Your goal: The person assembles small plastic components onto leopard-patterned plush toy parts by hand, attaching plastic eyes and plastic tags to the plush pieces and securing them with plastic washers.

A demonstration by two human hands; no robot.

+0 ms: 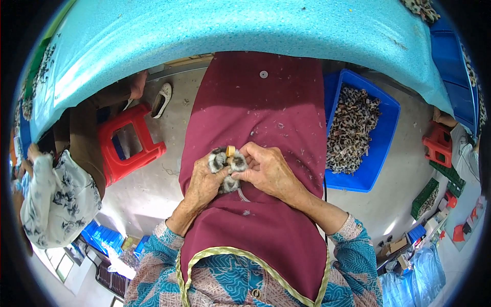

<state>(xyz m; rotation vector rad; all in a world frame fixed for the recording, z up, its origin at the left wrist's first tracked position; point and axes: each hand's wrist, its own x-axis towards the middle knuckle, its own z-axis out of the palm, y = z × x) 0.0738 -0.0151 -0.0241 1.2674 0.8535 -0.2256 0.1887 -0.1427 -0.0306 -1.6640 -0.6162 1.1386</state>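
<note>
Both hands, left (204,179) and right (266,171), grip a fuzzy grey piece (227,163) over a maroon apron (255,102); concrete floor (148,189).

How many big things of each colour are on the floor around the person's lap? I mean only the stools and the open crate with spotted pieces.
Red plastic stools: 2, one at the left and one at the right
Blue open crate holding spotted pieces: 1
Total: 3
</note>
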